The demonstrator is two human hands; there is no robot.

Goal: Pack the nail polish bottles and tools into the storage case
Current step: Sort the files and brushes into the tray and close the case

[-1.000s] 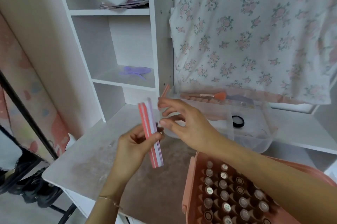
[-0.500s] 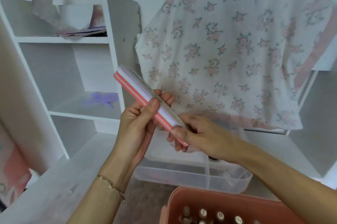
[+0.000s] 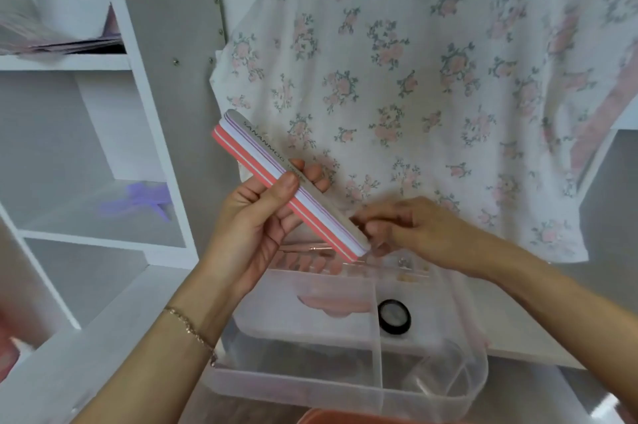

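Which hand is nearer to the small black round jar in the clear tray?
Right hand: above the black jar. Left hand is farther left, holding nail files.

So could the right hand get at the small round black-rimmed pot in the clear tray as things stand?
Probably yes: the right hand hovers above the open clear tray, and the black-rimmed pot lies uncovered below it. The nail files sit in the left hand.
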